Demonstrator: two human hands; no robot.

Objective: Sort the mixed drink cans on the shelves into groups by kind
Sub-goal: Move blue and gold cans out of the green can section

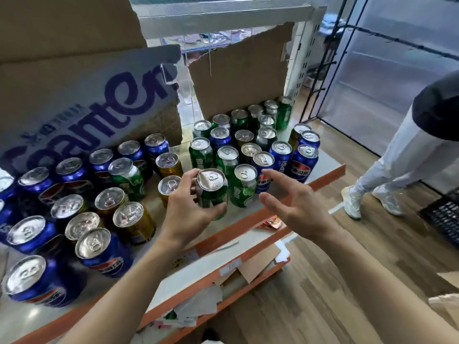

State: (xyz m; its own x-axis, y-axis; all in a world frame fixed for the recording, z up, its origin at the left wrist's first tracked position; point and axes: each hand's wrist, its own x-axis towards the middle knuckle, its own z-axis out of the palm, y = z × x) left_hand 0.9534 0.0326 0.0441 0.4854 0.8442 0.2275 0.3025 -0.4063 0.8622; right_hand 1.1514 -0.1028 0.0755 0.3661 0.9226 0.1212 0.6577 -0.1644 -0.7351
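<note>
Forearms (119, 294): both reach in from the near edge, over the shelf (325, 180).
Blue cans, near left (32, 281): a loose block runs along the left of the shelf, standing upright and mostly of one kind.
Gold cans (131, 219): several stand together just right of that blue block, near the middle.
Left hand (188, 209): fingers and thumb curl round the held green can (211, 192), near the front edge.
Right hand (295, 204): spread and holding nothing, just right of the front green can (244, 187).
Stray green can (126, 175): sits among the blue and gold ones on the left, out of place.
Right cluster (248, 145): mainly green, with a few blue and gold cans mixed in.
Far-right blue cans (304, 162): a small group, well apart from the left block.
Progress: partway, I judge. The groups are roughed out, but strays remain and the blue cans are split.
Cardboard boxes (74, 95): stand behind the cans.
</note>
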